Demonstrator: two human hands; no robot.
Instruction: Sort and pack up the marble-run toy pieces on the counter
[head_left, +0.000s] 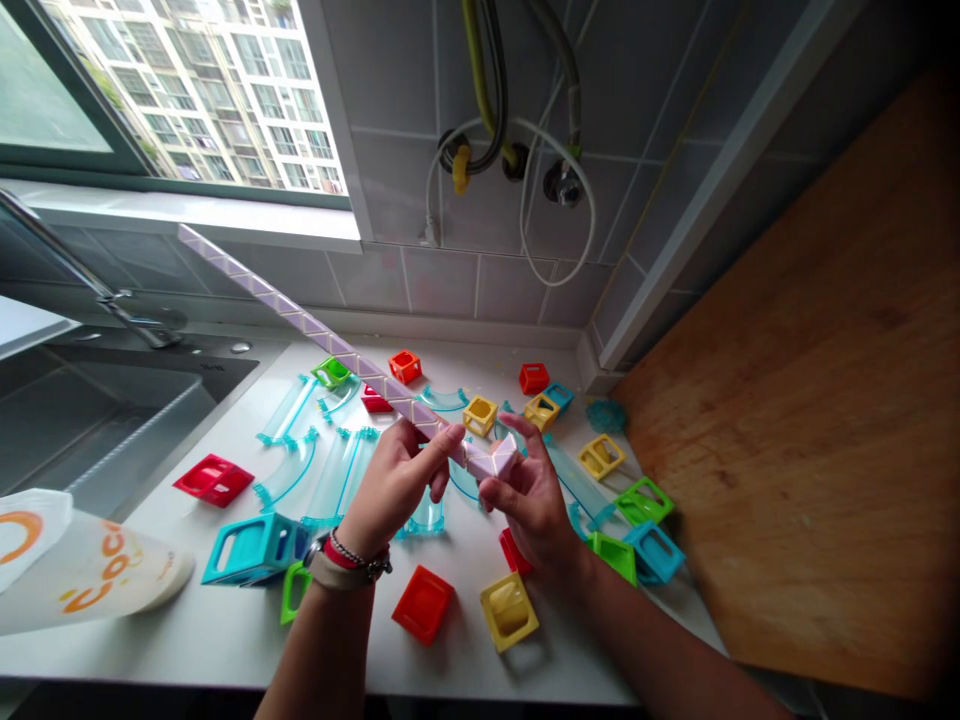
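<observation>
A long lilac twist puzzle snake (319,335), made of many wedge segments with pale edges, slants from the upper left down to both hands above the counter. Its far part is straight; the near end is bent into a short kink. My left hand (397,475) grips the straight part just before the bend, thumb on top. The fingers of my right hand (531,495) close on the kinked end, thumb underneath and index finger raised beside it. Beneath the hands lie clear blue track pieces (341,475), a yellow cube block (480,415) and a red block (377,399).
Several coloured blocks spread over the white counter (330,640), including a blue one (251,548) and a red one (424,605). A drink cup (90,565) stands at left, near the sink (135,420). A wooden board (810,400) borders the right; hoses (495,90) hang behind.
</observation>
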